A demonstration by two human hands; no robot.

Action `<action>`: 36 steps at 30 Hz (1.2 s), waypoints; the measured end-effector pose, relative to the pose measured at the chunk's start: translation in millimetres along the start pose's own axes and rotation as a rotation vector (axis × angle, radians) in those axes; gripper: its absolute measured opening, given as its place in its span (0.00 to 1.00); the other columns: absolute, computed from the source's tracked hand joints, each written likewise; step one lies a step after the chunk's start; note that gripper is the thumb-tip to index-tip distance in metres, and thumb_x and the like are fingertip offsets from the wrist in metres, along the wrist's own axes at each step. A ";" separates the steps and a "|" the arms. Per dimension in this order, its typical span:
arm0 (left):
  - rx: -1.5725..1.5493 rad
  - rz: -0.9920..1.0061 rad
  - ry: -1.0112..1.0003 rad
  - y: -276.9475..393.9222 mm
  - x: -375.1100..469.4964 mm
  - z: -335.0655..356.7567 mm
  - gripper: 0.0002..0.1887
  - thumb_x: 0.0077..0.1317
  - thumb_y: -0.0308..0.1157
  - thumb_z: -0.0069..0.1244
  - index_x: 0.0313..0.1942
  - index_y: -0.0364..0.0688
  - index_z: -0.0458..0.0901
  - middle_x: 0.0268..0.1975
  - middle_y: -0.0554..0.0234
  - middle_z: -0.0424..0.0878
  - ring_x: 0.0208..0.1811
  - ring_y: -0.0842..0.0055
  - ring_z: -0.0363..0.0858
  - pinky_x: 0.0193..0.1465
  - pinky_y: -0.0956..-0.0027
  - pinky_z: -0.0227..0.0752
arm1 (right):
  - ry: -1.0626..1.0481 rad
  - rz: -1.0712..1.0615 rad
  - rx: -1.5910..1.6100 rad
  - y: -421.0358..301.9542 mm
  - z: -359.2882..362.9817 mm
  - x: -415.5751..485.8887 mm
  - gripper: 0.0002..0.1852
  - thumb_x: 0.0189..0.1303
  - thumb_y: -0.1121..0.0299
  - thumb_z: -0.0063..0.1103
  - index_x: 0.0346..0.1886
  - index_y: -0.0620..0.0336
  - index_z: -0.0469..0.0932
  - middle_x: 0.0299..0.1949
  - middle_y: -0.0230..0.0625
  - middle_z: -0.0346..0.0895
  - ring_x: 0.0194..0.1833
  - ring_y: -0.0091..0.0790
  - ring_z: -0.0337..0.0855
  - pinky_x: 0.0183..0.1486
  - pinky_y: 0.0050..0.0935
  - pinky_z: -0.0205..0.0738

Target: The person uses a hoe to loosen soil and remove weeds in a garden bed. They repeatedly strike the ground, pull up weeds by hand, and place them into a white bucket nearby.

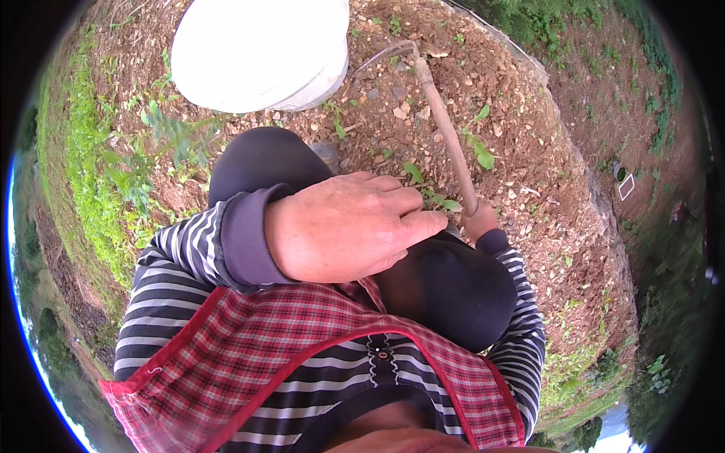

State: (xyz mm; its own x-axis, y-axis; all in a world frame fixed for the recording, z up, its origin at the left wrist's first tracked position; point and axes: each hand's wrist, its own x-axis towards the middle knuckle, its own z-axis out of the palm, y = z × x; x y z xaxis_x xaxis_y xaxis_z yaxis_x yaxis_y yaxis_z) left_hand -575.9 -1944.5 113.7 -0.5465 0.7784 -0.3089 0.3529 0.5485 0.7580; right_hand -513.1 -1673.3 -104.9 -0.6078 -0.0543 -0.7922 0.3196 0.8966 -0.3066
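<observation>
My right hand (480,221) grips the lower end of a long wooden handle (444,122). At its far end a thin curved blade (388,52), like that of a sickle, bends left over the soil towards a white bucket (257,56). My left hand (351,226) is raised close to the camera above my knees, its back up and its fingers bent downwards. The fingertips and palm are hidden, so whether it holds anything does not show. Small green weeds (482,153) grow in the stony brown soil (521,170) near the handle.
The bucket is overexposed, and its inside cannot be made out. A leafy plant (175,136) stands left of my knee (255,158), with a green strip (90,170) farther left. A stone-like edge (595,192) bounds the soil on the right, with lower ground beyond.
</observation>
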 end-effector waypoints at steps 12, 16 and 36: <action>-0.009 0.094 -0.013 10.2 6.2 11.5 0.25 0.50 0.28 0.55 0.51 0.38 0.70 0.34 0.60 0.74 0.36 0.67 0.76 0.39 0.66 0.72 | 0.278 -0.254 0.610 -2.1 -44.3 -25.6 0.06 0.48 0.76 0.58 0.31 0.65 0.75 0.20 0.35 0.75 0.24 0.23 0.74 0.29 0.25 0.70; 0.023 0.066 -0.020 11.7 6.2 11.0 0.24 0.51 0.28 0.54 0.50 0.38 0.71 0.35 0.60 0.74 0.36 0.67 0.76 0.39 0.66 0.72 | 0.512 -0.275 0.454 -25.1 -52.9 27.2 0.09 0.48 0.73 0.58 0.34 0.66 0.74 0.25 0.45 0.77 0.27 0.37 0.80 0.31 0.33 0.73; 0.016 0.088 -0.104 11.3 16.3 8.7 0.23 0.52 0.28 0.54 0.50 0.38 0.70 0.34 0.60 0.73 0.36 0.68 0.75 0.39 0.67 0.72 | 0.615 -0.252 0.343 4.3 -48.2 -1.2 0.18 0.45 0.70 0.62 0.41 0.66 0.73 0.27 0.52 0.77 0.30 0.52 0.80 0.33 0.38 0.74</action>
State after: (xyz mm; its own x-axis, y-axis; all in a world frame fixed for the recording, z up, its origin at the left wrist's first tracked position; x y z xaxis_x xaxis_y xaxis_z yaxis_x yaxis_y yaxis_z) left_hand -574.2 -1922.9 112.2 -0.4313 0.8509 -0.2999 0.4090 0.4806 0.7757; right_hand -546.1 -1648.2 -79.9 -0.9572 0.1059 -0.2694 0.2648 0.6965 -0.6670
